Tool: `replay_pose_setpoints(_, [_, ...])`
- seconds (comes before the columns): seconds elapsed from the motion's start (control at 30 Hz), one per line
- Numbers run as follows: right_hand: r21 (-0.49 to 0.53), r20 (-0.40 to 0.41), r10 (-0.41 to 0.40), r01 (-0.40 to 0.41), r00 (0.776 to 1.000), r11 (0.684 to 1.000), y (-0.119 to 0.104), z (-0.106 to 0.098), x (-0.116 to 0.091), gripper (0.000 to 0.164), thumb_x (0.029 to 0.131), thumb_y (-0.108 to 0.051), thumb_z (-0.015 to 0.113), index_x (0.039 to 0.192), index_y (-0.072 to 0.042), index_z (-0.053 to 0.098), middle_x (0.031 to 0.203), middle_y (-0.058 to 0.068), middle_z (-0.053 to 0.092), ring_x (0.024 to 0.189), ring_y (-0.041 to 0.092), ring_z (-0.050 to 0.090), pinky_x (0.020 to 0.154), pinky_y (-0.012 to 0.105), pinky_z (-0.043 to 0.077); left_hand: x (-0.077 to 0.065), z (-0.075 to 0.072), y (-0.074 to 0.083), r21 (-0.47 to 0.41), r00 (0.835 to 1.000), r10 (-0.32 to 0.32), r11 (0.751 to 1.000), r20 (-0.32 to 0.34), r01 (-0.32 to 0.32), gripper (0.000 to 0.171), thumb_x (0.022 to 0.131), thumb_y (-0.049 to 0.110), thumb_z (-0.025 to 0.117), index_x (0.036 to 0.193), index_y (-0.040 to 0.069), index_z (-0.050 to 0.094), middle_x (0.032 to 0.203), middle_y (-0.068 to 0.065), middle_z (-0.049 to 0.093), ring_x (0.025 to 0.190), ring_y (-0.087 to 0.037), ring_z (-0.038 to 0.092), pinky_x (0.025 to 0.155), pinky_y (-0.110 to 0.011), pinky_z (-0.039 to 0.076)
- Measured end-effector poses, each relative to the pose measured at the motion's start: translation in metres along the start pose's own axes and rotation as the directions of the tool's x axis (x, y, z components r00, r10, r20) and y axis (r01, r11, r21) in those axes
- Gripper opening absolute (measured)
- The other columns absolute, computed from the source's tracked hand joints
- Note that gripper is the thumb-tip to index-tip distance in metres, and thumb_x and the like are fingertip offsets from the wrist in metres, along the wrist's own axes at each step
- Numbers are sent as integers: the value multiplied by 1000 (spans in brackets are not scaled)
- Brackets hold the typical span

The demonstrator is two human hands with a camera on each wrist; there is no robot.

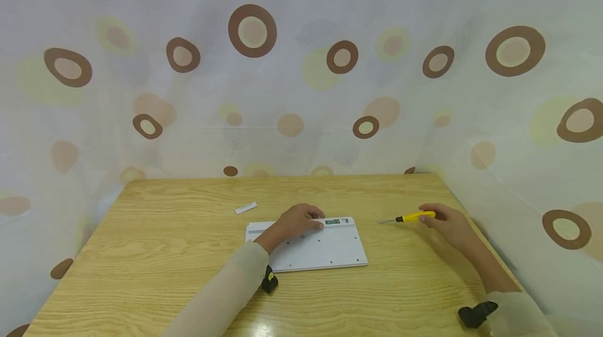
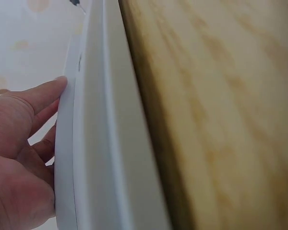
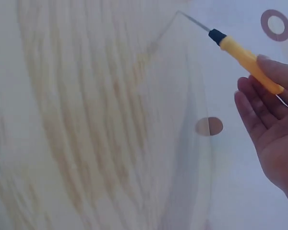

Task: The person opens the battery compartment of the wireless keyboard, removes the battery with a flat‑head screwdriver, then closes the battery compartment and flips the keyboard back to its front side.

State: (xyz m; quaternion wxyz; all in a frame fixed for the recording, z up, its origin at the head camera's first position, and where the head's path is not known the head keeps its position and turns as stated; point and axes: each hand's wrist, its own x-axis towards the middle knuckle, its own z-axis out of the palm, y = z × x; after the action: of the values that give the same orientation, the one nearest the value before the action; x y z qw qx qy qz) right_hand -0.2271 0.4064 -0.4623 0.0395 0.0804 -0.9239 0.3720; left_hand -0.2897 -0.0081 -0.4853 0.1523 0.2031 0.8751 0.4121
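Observation:
A thin white device that looks like a keyboard (image 1: 311, 250) lies underside up on the wooden table, small dark screw points dotted over it. At its far edge a slot shows green circuitry (image 1: 332, 221). My left hand (image 1: 298, 222) grips that far edge, thumb on the upper face and fingers curled near the slot. In the left wrist view, the thumb (image 2: 50, 91) touches the keyboard's white side. To the right, my right hand (image 1: 445, 220) pinches the yellow handle of a screwdriver (image 3: 245, 60), whose metal shaft points left toward the keyboard.
Behind the keyboard's left part, a small white strip (image 1: 246, 208) lies on the table (image 1: 155, 253). A patterned curtain (image 1: 292, 91) surrounds the table at the back and sides.

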Motion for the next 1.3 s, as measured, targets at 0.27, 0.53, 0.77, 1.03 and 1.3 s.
replay_pose_setpoints(0.27, [94, -169, -35, 51, 985, 994, -26, 15, 3, 42, 101, -33, 62, 133, -5, 61, 109, 10, 70, 91, 0, 67, 79, 15, 53, -1, 0, -3, -12, 1000, 2, 1000, 3, -2, 25, 95, 33, 71, 119, 25, 73, 114, 5, 67, 101, -15, 61, 86, -40, 50])
replay_pose_setpoints(0.53, [262, -270, -52, 125, 961, 957, -54, 35, 11, 43, 100, -26, 64, 136, -3, 59, 111, -7, 67, 90, 2, 69, 82, 13, 53, 0, 1, -3, 1, 1000, -2, 1000, 4, 2, 25, 95, 33, 70, 119, 25, 72, 112, 6, 66, 98, -14, 61, 84, -38, 50])
replay_pose_setpoints(0.77, [345, -269, -58, 153, 961, 926, -74, 53, 20, 44, 100, -24, 64, 138, -2, 58, 115, 6, 67, 92, 2, 70, 83, 13, 52, 1, 1, -3, 34, 1000, 5, 999, -4, -5, 26, 95, 33, 70, 120, 26, 72, 112, 7, 67, 99, -13, 61, 84, -37, 50])
replay_pose_setpoints(1.03, [332, -271, -70, 161, 960, 929, -88, 76, 31, 43, 101, -24, 64, 139, -5, 59, 118, 16, 64, 93, -3, 67, 85, 11, 51, -1, 0, 0, 26, 1000, 2, 1000, -4, -2, 25, 96, 32, 70, 120, 25, 72, 112, 6, 67, 100, -14, 61, 86, -40, 49])
replay_pose_setpoints(1.3, [321, -316, -117, 222, 942, 921, -99, 91, 40, 39, 100, -20, 65, 134, 0, 62, 115, 16, 64, 95, -5, 63, 83, 13, 53, 1, 0, 0, 38, 1000, 7, 999, -6, -7, 25, 95, 33, 70, 120, 26, 73, 112, 6, 67, 100, -14, 61, 86, -39, 49])
